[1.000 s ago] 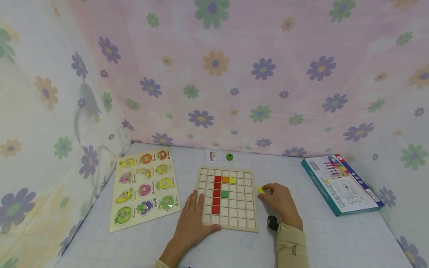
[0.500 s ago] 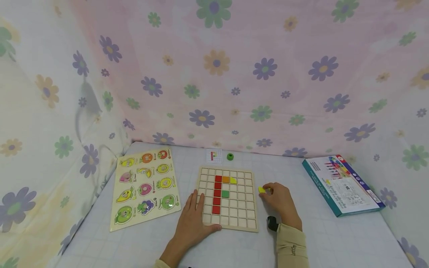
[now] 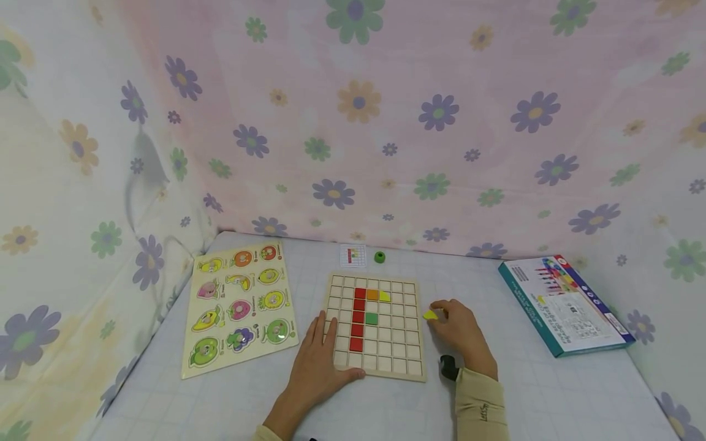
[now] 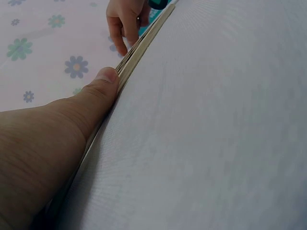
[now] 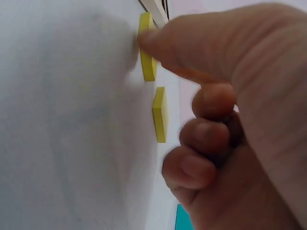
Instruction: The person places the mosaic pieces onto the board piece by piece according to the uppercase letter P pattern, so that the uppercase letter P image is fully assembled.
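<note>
A wooden grid board [image 3: 391, 365] lies on the table, with a column of red square tiles [image 3: 358, 317], one orange tile [image 3: 372, 295], one yellow piece [image 3: 384, 296] and one green tile [image 3: 372, 318] in its cells. My left hand [image 3: 314, 373] rests on the board's lower left corner, fingers straight and thumb [image 4: 98, 91] along the near edge. Just right of the board, my right hand [image 3: 460, 327] pinches a small yellow tile [image 5: 147, 62] between thumb and index finger. Beside it, under the curled fingers, a second yellow tile [image 5: 160, 115] appears in the right wrist view.
A fruit puzzle board [image 3: 228, 321] lies at the left. Behind the grid board are a small pattern card [image 3: 353, 256] and a green bead [image 3: 379, 257]. A flat teal-edged box [image 3: 565, 306] lies at the right. Flowered cloth [image 3: 386, 184] hangs around the table.
The yellow tile between my right thumb and index finger has turned slightly, its tip now pointing more upward. Both hands stay nearly in place, and the head view has shifted a little.
</note>
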A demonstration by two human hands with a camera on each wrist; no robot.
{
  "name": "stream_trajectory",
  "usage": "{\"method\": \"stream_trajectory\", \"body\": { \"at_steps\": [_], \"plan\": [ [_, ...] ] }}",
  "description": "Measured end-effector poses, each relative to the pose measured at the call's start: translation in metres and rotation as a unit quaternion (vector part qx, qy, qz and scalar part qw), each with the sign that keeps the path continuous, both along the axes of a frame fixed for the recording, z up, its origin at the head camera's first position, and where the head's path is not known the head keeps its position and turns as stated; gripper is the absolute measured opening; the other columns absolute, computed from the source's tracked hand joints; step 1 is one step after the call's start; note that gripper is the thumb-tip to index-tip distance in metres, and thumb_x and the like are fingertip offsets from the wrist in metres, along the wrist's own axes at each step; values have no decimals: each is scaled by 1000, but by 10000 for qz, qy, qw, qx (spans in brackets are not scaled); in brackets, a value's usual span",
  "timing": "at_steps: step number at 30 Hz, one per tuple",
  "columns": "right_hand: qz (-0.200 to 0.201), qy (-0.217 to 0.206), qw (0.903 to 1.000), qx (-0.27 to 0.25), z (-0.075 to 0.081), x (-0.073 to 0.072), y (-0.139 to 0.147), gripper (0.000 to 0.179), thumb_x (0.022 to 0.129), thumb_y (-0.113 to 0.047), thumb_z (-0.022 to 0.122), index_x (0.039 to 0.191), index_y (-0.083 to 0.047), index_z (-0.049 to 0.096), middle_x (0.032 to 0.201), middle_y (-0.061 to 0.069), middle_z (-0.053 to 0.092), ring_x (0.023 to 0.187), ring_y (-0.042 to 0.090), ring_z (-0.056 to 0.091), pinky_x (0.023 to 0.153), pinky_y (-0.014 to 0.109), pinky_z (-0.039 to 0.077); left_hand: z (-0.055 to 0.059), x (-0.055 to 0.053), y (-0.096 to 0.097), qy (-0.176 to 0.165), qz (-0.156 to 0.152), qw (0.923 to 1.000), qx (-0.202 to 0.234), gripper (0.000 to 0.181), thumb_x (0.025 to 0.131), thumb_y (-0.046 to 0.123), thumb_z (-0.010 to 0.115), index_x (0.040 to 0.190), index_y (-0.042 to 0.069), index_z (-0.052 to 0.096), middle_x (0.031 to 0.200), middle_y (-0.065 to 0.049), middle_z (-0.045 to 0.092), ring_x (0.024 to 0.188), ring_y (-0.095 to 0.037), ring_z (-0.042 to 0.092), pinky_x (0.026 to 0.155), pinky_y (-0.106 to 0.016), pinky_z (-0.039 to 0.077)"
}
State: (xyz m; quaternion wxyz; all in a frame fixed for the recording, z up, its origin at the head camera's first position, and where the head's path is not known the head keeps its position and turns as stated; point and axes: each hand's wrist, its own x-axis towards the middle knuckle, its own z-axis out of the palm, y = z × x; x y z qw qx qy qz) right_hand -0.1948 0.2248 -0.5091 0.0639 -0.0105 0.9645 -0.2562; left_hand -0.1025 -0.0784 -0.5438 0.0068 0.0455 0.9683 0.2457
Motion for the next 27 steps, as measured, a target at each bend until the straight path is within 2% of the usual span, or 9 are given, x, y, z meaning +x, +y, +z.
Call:
{"method": "stream_trajectory", "body": {
  "at_steps": [2,5,12,18,22,27],
  "plan": [
    [-68,53,10000,39,0,0,-1,41,89,-24,77,124,-2,70,103,14,63,90,26,58,82,47,52,0,0,0,6,3,10000,2,125,68,82,73,160,9,32,170,-19,17,156,-39,21,122,-55,34],
    [-111,111,9998,83,0,0,-3,41,88,-27,79,118,-1,71,100,15,63,87,26,57,80,47,50,0,0,0,6,-5,10000,21,125,68,81,73,160,9,32,171,-18,17,156,-39,21,122,-55,33],
    [-79,76,9999,108,-2,-4,-8,35,91,-25,74,117,-1,73,103,13,65,84,23,55,77,42,49,1,-1,0,80,-46,10000,-17,124,69,82,72,160,8,31,171,-19,16,156,-39,20,122,-54,33],
    [6,55,10000,69,-3,-5,-7,36,86,-22,71,115,-1,73,99,11,64,81,21,53,72,37,48,1,-2,0,112,-61,9999,-3,124,69,83,72,160,8,32,170,-19,17,156,-40,21,122,-54,34],
    [14,158,9999,15,-3,-5,-5,35,85,-21,70,115,-2,73,97,11,64,79,22,52,70,35,44,-1,-1,0,106,-74,9999,-42,124,69,83,71,160,9,33,170,-19,17,156,-39,22,122,-53,34],
    [139,383,9991,-66,2,-3,-10,34,86,-21,70,115,-3,74,95,11,64,83,24,57,71,38,49,-1,0,-1,108,-56,9999,-79,124,68,82,72,160,9,34,170,-19,19,155,-39,23,121,-54,35]
  ]
}}
